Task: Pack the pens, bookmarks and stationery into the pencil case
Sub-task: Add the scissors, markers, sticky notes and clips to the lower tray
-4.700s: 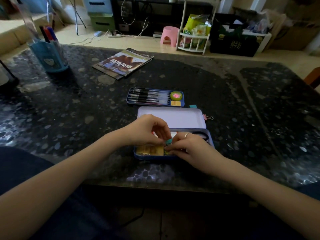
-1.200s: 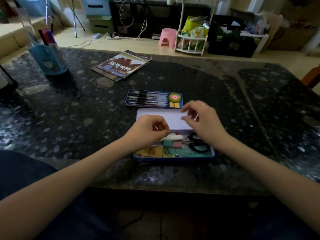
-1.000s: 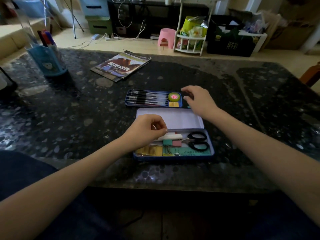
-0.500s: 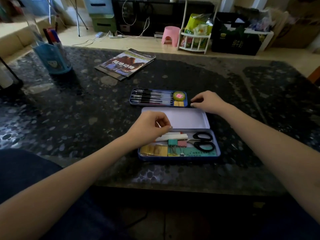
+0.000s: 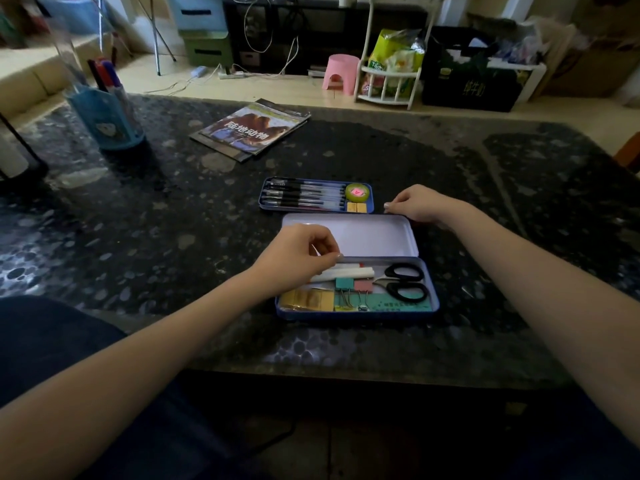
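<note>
1. On the dark speckled table (image 5: 138, 237) near my edge, I see the pencil case (image 5: 356, 315) open, its lid (image 5: 363, 235) laid back flat.
2. My left hand (image 5: 294, 254) hovers over the case's left part, fingers curled, thumb meeting fingertips; whether they pinch anything I cannot tell.
3. My right hand (image 5: 415, 206) rests on the table just beyond the lid's far right corner, fingers curled under; what they hold is hidden.
4. Scissors (image 5: 403, 284), two binder clips (image 5: 353, 287) and a white stick (image 5: 349, 273) lie inside.
5. The pen tray (image 5: 315, 197) sits just beyond the lid.

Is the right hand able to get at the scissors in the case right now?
Probably yes. The scissors lie uncovered at the case's right end, lid open. The right hand is just beyond the lid; the left hand is over the other end.
</note>
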{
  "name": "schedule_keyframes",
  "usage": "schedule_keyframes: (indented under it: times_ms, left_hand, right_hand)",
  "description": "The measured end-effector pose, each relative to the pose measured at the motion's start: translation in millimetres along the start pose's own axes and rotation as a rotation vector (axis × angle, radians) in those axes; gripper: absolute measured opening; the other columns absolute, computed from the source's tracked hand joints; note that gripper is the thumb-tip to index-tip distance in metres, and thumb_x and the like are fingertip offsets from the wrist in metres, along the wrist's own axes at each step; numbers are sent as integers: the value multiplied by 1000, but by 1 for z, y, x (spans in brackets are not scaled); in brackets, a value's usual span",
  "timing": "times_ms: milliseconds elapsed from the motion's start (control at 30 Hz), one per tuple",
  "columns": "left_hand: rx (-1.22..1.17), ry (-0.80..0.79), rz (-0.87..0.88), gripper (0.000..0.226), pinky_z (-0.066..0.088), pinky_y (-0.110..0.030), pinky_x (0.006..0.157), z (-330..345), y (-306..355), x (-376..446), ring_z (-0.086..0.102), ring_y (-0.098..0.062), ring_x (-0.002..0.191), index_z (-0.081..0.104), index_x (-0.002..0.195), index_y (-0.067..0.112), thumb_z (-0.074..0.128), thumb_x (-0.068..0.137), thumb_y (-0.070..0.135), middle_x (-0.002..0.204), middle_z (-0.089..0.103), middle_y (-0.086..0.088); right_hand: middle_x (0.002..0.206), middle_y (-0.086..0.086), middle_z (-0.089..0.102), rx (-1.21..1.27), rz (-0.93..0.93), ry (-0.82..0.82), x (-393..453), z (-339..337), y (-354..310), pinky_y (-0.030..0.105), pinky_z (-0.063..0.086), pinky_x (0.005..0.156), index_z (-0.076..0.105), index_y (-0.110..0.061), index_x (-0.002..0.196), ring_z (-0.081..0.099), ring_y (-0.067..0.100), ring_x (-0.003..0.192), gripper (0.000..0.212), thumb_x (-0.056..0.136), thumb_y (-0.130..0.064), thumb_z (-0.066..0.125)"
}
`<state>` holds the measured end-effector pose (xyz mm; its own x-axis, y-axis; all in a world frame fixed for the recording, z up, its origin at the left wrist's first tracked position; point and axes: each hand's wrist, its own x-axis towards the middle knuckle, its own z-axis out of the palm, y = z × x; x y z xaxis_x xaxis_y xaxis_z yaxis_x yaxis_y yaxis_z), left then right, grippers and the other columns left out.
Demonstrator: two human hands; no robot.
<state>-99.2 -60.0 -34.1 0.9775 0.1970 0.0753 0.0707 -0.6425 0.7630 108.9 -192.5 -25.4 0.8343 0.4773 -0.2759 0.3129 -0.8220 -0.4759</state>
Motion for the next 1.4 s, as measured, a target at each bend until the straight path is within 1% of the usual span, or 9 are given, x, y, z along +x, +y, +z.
schedule_keyframes:
  times_ms: [133,300,467,567,767,900,1067,1200,1400]
  left_hand:
    - [1,-4,-2,9,45,-7,51,0,0,-1,58,6,57,64,78,24,67,85,18,70,63,10]
    - [23,-6,0,11,47,-7,53,0,0,-1,58,6,58,62,77,27,66,85,19,70,63,10]
    - [32,-3,4,12,47,-7,53,0,1,-1,58,6,59,62,76,27,67,85,19,69,62,10]
    - [41,1,5,15,45,-8,52,1,0,-2,58,7,57,61,74,28,67,84,19,66,61,11]
    - [79,4,12,9,47,-14,59,2,-1,-3,59,0,62,62,79,26,66,85,21,72,63,11]
    - [75,48,61,7,53,-21,68,6,-2,-5,60,-7,75,62,86,27,65,85,21,86,63,14]
    - [81,2,107,4,54,-25,70,8,-2,-6,60,-8,75,65,84,23,66,84,19,85,64,12]
    - [164,-32,172,5,50,-22,67,6,-3,-5,58,-5,74,67,83,21,67,82,17,82,61,10]
    - [235,-100,232,5,49,-18,70,8,-2,-4,57,-1,76,66,85,23,66,84,18,79,55,17]
  right_hand:
    - [108,2,54,-5,-44,-82,-7,-3,5,31,44,82,63,-18,104,52,17,97,33,92,2,41]
    - [107,3,54,-102,-124,-158,-10,-12,29,29,42,79,60,-22,116,52,15,87,38,86,1,56]
    - [99,4,55,-178,-172,-46,-14,-16,48,28,41,79,57,-19,102,52,17,87,23,83,-17,70]
    - [96,2,59,-181,-161,68,-18,-15,59,26,42,75,58,-17,96,55,16,84,27,77,-23,76]
    - [87,-2,66,92,-200,240,-48,-10,63,20,48,65,62,-19,93,61,10,76,27,72,-20,80]
    - [82,-1,67,189,-314,140,-84,1,48,27,51,67,62,-20,86,61,13,71,25,70,-20,81]
    - [81,-4,68,145,-386,43,-127,16,23,20,55,67,63,-20,86,65,7,73,25,70,-27,81]
    - [70,-5,66,220,-449,-20,-149,25,14,15,49,55,63,-16,79,60,1,61,25,67,-25,82]
    - [64,-16,62,185,-469,-91,-149,40,11,8,43,56,56,-28,72,57,-9,64,28,68,-19,83]
